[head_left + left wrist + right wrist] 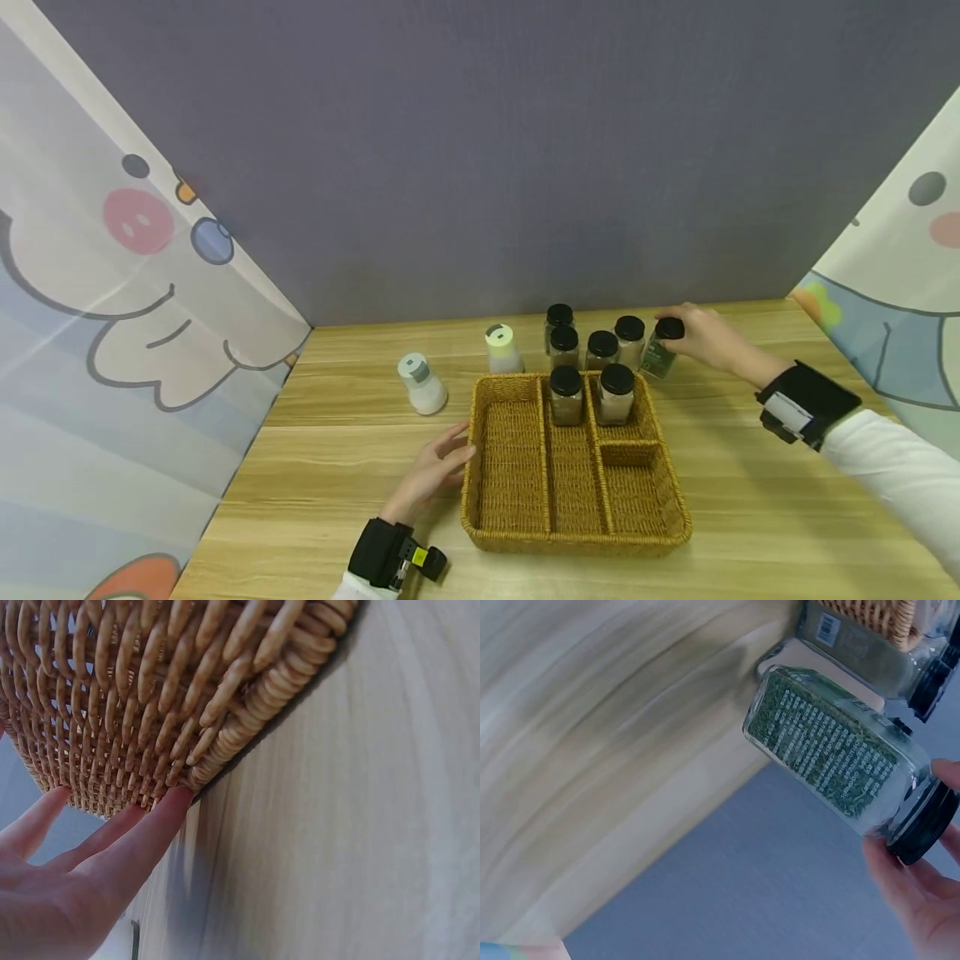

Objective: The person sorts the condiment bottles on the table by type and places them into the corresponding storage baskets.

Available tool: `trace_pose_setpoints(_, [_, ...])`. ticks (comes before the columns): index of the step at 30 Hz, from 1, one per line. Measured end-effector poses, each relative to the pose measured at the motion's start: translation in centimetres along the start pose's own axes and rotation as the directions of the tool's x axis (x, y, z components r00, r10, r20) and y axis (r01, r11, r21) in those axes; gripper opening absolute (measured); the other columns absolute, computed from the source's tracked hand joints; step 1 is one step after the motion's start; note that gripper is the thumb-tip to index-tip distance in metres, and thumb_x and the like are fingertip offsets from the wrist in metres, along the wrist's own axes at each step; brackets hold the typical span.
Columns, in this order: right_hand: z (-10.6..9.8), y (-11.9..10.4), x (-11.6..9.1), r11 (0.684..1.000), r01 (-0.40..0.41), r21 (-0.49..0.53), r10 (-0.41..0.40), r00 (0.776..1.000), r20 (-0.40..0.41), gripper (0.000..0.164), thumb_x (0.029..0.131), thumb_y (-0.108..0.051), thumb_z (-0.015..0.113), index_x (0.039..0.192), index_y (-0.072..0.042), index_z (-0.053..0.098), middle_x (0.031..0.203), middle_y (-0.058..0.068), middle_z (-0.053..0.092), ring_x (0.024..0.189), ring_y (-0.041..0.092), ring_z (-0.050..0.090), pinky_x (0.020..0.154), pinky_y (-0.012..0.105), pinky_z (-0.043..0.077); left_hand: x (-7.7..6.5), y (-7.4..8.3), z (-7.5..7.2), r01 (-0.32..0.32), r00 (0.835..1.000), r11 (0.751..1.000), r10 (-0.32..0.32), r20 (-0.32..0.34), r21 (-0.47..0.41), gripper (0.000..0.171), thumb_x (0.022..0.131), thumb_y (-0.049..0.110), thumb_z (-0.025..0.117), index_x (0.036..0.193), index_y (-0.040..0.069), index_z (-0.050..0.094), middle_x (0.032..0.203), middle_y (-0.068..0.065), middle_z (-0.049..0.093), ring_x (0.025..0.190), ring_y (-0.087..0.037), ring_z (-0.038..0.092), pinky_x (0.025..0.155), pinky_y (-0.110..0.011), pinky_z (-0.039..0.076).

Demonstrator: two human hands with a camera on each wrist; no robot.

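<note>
My right hand [703,335] grips a glass spice jar [821,742] by its black lid. Green dried herbs fill much of it, and white print covers one side. In the head view this jar stands to the right of several other black-lidded jars behind the basket. My left hand [430,473] rests its fingertips against the left outer wall of a woven basket [576,540]. Straight fingers [135,847] touch the wicker in the left wrist view. The basket has several compartments. One jar [566,395] is in the middle compartment, another jar [617,393] in the back right one.
Two white-bodied shakers stand left of the jars: one with a pale blue top [422,383], one with a yellowish top [503,349]. Several jars, among them a back jar [558,321], crowd the basket's rear edge. A grey wall [525,167] rises behind the wooden table [315,467].
</note>
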State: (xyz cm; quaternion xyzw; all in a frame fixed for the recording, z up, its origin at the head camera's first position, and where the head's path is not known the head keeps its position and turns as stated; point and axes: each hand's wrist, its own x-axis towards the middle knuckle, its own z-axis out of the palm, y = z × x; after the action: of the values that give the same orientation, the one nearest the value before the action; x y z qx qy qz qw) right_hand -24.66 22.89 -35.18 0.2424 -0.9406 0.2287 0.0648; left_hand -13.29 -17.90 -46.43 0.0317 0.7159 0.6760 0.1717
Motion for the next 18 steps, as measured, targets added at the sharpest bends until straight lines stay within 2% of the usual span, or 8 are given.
trace_pose_setpoints(11, [-1.1, -1.0, -0.2, 0.997, 0.064, -0.041, -0.064, 0.998, -0.003, 0.040, 0.074, -0.003, 0.066, 0.109, 0.010, 0.055, 0.095, 0.025, 0.056, 0.081, 0.033, 0.055, 0.059, 0.038, 0.047, 0.1, 0.0, 0.0, 0.001, 1.000, 1.000, -0.001, -0.007, 0.006, 0.064, 0.086, 0.026, 0.057, 0.138, 0.004, 0.027, 0.131, -0.030, 0.034, 0.114, -0.037, 0.043, 0.086, -0.043, 0.046])
trace_pose_setpoints(18, [-2.0, -1.9, -0.4, 0.997, 0.067, -0.027, -0.067, 0.998, 0.015, 0.039, 0.074, -0.002, 0.065, 0.110, 0.010, 0.054, 0.097, 0.025, 0.056, 0.083, 0.034, 0.056, 0.060, 0.038, 0.048, 0.0, 0.0, 0.0, 0.004, 1.000, 1.000, -0.004, -0.005, -0.001, 0.065, 0.085, 0.026, 0.058, 0.138, 0.004, 0.027, 0.131, -0.029, 0.034, 0.113, -0.036, 0.044, 0.086, -0.043, 0.046])
